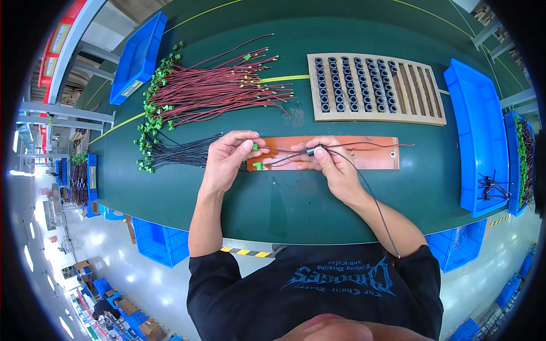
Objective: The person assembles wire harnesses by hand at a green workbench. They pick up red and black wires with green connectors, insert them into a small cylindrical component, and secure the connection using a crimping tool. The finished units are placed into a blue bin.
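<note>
Over an orange strip board [372,161], my left hand [227,156] pinches a small green connector [255,147] at the end of a red wire [375,143]. My right hand [335,167] is closed on a black ring-shaped core [311,152], thumb on top. The red wire and a black wire [372,196] appear to run through the core. The red wire's free end points right, while the black one curves down across my right forearm. A second green connector [259,166], on the black wire, hangs beside my left fingers.
Red wires [222,85] with green connectors lie in a bundle at the far left, black wires [179,152] nearer. A slotted wooden tray [375,118] holds rows of black cores. Blue bins stand left [136,59] and right [472,131]; the right one contains several wired pieces [492,186].
</note>
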Demonstrator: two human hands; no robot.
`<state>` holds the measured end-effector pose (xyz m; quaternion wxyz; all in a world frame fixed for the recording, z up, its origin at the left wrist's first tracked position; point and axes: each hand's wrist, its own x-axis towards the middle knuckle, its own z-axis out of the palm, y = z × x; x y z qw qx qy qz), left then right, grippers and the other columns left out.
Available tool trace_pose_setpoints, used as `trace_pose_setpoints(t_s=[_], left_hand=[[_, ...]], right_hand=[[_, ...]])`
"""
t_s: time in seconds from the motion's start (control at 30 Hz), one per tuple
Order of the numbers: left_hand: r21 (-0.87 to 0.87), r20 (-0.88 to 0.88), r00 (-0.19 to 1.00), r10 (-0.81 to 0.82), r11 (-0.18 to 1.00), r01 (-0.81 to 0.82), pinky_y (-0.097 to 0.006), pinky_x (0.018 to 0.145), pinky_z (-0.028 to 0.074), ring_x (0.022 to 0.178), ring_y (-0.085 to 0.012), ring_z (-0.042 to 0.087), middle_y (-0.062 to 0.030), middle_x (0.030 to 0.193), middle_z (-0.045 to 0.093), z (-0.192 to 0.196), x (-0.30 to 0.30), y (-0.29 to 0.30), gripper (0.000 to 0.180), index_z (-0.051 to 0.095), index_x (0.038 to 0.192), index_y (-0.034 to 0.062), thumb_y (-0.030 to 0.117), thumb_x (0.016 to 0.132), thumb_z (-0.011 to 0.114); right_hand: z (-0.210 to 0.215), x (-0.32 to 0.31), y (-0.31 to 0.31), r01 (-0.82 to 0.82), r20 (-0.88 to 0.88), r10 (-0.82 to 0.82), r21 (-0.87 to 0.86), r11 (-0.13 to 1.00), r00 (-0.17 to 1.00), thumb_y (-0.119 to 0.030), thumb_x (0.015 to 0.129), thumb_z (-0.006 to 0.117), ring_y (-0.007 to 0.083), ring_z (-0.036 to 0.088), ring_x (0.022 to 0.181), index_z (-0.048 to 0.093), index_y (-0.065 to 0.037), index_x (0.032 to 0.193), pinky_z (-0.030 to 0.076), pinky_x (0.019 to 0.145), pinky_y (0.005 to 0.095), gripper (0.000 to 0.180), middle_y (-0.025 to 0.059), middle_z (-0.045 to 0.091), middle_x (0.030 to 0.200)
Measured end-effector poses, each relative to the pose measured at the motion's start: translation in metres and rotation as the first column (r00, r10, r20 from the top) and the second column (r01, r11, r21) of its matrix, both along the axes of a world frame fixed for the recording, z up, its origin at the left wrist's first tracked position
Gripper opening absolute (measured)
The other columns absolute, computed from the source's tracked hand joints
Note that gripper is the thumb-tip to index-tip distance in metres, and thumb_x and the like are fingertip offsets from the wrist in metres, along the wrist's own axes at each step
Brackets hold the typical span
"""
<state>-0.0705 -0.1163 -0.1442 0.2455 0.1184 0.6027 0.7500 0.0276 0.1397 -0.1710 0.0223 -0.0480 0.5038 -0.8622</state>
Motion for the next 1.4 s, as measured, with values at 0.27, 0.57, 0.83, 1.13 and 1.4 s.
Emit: trace_pose_setpoints(t_s=[0.27, 0.57, 0.83, 1.13, 1.4], left_hand=[[0.006, -0.064, 0.998, -0.023, 1.000, 0.024, -0.037, 0.097, 0.058, 0.105, -0.0273, 0.072, -0.0159, 0.120, 0.065, -0.003, 0.000, 0.001, 0.020, 0.073, 0.115, -0.0031, 0.007, 0.100, 0.067], [0.043, -0.185, 0.976, 0.119, 0.993, -0.113, -0.036, 0.094, 0.059, 0.105, -0.0280, 0.071, -0.0156, 0.114, 0.065, -0.007, 0.006, 0.015, 0.033, 0.070, 0.120, -0.0032, -0.012, 0.088, 0.072], [-0.216, -0.831, 0.554, -0.035, 0.940, -0.265, -0.034, 0.089, 0.059, 0.103, -0.0256, 0.071, -0.0123, 0.107, 0.069, -0.021, 0.005, 0.015, 0.040, 0.070, 0.118, -0.0021, -0.019, 0.081, 0.073], [-0.242, -0.594, 0.804, 0.033, 0.945, -0.219, -0.033, 0.087, 0.060, 0.100, -0.0228, 0.072, -0.0137, 0.105, 0.070, -0.021, 0.006, 0.018, 0.040, 0.068, 0.121, -0.0031, -0.017, 0.083, 0.073], [-0.396, -0.763, 0.643, -0.070, 0.837, -0.378, -0.030, 0.087, 0.058, 0.094, -0.0183, 0.073, -0.0107, 0.102, 0.073, -0.010, 0.012, 0.021, 0.033, 0.069, 0.113, -0.0027, -0.012, 0.083, 0.077]], right_hand=[[0.005, -0.001, 0.004, 0.013, 0.006, -0.013, 0.047, 0.999, 1.000, -0.017, 0.114, 0.042, 0.0241, 0.069, 0.117, 0.052, -0.003, 0.127, 0.060, 0.094, 0.0329, 0.022, 0.0191, 0.065, 0.132], [0.004, 0.000, 0.003, 0.035, -0.017, -0.035, -0.016, 0.999, 0.999, -0.018, 0.113, 0.045, 0.0219, 0.070, 0.115, 0.049, -0.004, 0.132, 0.058, 0.089, 0.0305, 0.024, 0.0187, 0.064, 0.136], [0.007, -0.001, 0.003, 0.032, -0.067, -0.029, 0.039, 0.999, 0.997, -0.016, 0.112, 0.047, 0.0172, 0.068, 0.114, 0.051, -0.004, 0.133, 0.056, 0.086, 0.0284, 0.024, 0.0166, 0.065, 0.136], [-0.003, -0.003, 0.003, 0.061, -0.032, -0.059, 0.062, 0.996, 0.998, -0.019, 0.112, 0.049, 0.0152, 0.068, 0.109, 0.053, -0.004, 0.131, 0.056, 0.085, 0.0280, 0.024, 0.0140, 0.068, 0.127], [-0.005, -0.003, 0.001, 0.106, 0.015, -0.107, 0.062, 0.992, 0.994, -0.019, 0.112, 0.050, 0.0134, 0.067, 0.104, 0.054, -0.004, 0.129, 0.058, 0.083, 0.0280, 0.024, 0.0123, 0.069, 0.123]])
